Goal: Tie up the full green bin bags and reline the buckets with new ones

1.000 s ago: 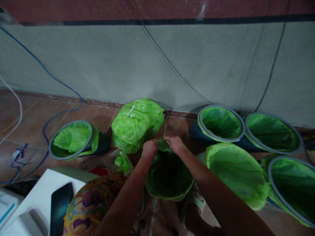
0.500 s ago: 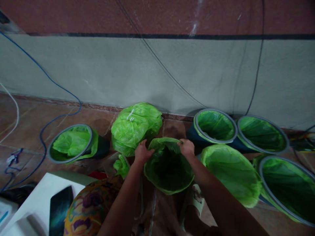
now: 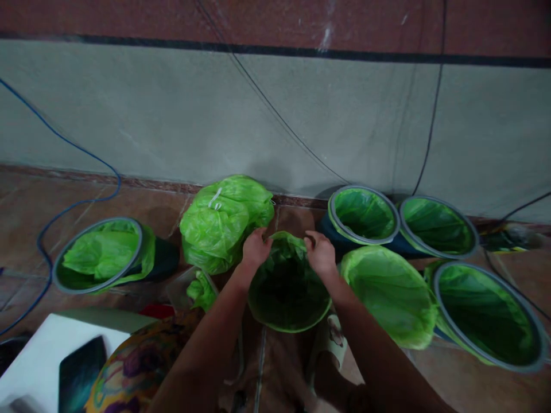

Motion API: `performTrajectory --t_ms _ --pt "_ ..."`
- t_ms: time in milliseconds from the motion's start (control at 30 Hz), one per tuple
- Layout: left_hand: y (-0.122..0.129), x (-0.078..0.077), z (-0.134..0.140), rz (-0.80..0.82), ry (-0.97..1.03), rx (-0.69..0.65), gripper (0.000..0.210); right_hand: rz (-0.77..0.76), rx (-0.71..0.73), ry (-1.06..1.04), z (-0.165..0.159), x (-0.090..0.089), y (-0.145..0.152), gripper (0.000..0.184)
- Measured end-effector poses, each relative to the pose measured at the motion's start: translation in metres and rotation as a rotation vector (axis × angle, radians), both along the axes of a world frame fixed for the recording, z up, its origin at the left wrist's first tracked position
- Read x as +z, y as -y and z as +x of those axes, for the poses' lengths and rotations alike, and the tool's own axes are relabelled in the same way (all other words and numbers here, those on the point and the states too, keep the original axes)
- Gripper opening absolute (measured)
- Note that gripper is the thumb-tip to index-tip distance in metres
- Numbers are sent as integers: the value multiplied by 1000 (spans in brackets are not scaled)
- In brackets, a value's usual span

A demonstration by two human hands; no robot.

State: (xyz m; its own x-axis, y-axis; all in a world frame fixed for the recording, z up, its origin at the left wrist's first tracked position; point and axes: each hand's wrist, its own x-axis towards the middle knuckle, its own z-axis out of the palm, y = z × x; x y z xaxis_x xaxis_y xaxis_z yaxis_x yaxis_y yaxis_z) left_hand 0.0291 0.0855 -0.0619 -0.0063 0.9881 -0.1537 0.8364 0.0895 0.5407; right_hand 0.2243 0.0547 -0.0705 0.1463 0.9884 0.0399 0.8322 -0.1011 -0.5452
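A bin lined with a green bin bag [image 3: 289, 326] stands between my feet, its wide mouth facing up and its inside dark. On the upper left of the mouth, my left hand [image 3: 257, 250] pinches the bag's edge. Opposite it, my right hand [image 3: 321, 252] has its fingers curled on the upper right edge of the same bag. Between the two hands the bag's far edge forms a low arch over the rim. The bin's own walls are hidden by the bag and my arms.
Green-lined bins [image 3: 365, 213] with grey rings stand to the right, beside a bin with no ring [image 3: 390, 298]. Stuffed green bags [image 3: 224, 221] lean by the wall. Leftward are a tilted bin [image 3: 101, 252], a blue cable [image 3: 75, 203] and a phone [image 3: 81, 373] on a white box [image 3: 37, 355].
My right hand has shifted slightly left along the rim and turned its fingers more inward. The raised far edge of the bag is narrower between my hands. The view has moved somewhat right.
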Motion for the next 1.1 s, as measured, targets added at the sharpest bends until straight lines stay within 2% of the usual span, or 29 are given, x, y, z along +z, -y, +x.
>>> performTrajectory --t_ms 100,233,367,433,567,667,767,833,967,1100 --pt "2 -6 -7 -45 -25 -39 24 -132 150 54 -8 -5 -19 33" --pt "13 -10 -20 87 -82 -92 23 -258 285 164 -7 -18 -21 33" --pt "28 -11 -26 115 -219 -254 26 -386 322 305 2 -23 -20 32" --pt "34 -9 -22 89 -321 -276 28 -418 329 337 4 -23 -20 32" --pt "42 2 -12 52 -425 -219 24 -387 330 290 7 -21 -19 39" --pt "39 13 -4 96 -347 -166 21 -211 284 167 8 -16 -20 43" --pt "26 16 6 176 -234 -145 25 -82 288 68 5 -11 -25 40" --pt "14 12 13 149 -221 -188 32 -92 337 64 0 -10 -30 37" --pt "-4 -2 21 -101 -324 -314 31 -241 465 206 -11 -14 -38 29" --pt "-8 -7 25 -156 -369 -295 30 -300 433 339 -14 -17 -43 26"
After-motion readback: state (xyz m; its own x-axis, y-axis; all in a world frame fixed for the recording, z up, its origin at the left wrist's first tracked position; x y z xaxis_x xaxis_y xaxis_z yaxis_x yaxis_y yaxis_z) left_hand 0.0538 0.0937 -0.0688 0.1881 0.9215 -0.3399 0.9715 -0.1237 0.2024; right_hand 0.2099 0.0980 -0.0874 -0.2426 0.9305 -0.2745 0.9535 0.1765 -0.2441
